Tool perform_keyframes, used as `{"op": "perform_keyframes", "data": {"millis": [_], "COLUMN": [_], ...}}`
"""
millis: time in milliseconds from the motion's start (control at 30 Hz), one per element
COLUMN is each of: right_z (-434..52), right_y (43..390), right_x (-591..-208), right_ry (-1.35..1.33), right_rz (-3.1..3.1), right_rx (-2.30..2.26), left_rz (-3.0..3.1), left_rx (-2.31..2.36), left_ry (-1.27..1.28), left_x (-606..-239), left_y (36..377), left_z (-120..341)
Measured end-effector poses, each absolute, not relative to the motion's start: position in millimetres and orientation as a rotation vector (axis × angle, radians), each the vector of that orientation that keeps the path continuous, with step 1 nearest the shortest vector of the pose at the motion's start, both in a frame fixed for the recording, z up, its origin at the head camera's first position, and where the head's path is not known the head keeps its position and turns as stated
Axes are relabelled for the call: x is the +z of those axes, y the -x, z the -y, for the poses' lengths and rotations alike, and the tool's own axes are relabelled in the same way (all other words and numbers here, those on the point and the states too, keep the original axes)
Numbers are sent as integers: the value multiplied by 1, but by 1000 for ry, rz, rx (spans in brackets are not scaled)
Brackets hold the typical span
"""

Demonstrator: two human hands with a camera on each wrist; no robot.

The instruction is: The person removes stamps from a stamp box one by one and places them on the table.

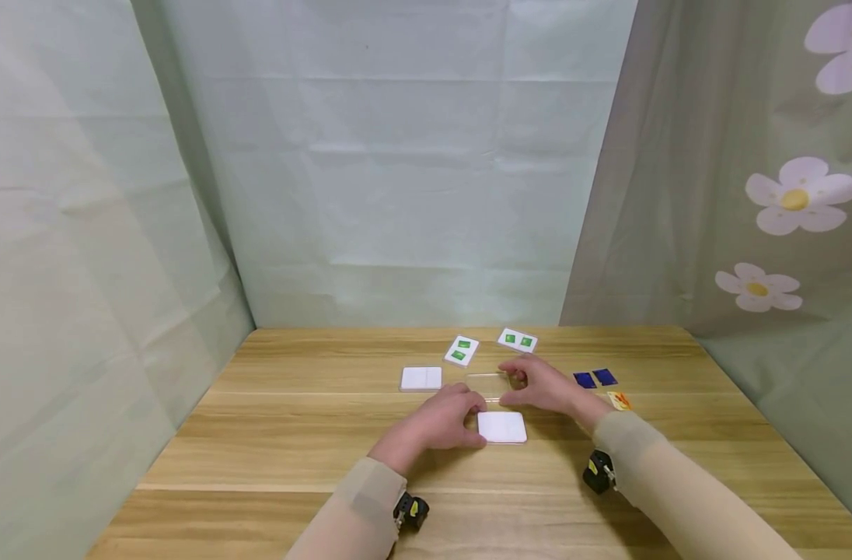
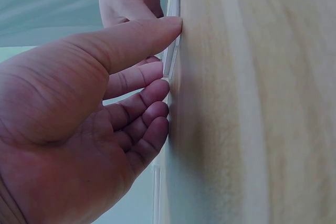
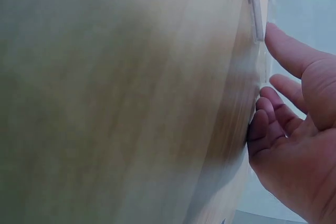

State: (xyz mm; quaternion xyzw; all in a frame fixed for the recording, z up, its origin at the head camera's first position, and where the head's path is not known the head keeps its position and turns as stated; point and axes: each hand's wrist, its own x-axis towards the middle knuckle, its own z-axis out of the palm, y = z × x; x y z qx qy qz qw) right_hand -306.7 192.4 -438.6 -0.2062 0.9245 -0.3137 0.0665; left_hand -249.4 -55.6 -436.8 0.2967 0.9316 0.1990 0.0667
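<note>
My left hand [image 1: 441,420] holds the left end of a white card in a clear sleeve or case [image 1: 503,427], thumb at its near corner and fingers at its far one. In the left wrist view that card's thin edge [image 2: 171,56] shows between thumb and forefinger. Just beyond it lies a clear, see-through plastic piece [image 1: 487,383]. The right hand [image 1: 543,385] spans the right end of this piece, its thumb on the near side and forefinger on the far side. The remaining right fingers curl close to the tabletop in the right wrist view.
Another white card [image 1: 421,379] lies to the left. Two cards with green pictures, one left [image 1: 462,351] and one right [image 1: 518,340], lie farther back. Dark blue squares [image 1: 605,377] and an orange-patterned piece [image 1: 619,400] are right of the right hand. Curtains surround the wooden table [image 1: 279,435].
</note>
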Motion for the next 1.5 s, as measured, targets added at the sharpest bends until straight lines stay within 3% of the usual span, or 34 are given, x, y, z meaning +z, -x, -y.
{"op": "perform_keyframes", "data": {"millis": [933, 1500], "right_z": [-191, -210], "right_y": [310, 288], "right_x": [-441, -434], "right_ry": [599, 569], "right_rz": [-2817, -2795], "right_rx": [-939, -1125], "left_rz": [-2809, -2794], "left_rx": [609, 623], "left_ry": [-905, -905], "left_x": [-435, -434], "left_y": [249, 248], "left_z": [56, 56]}}
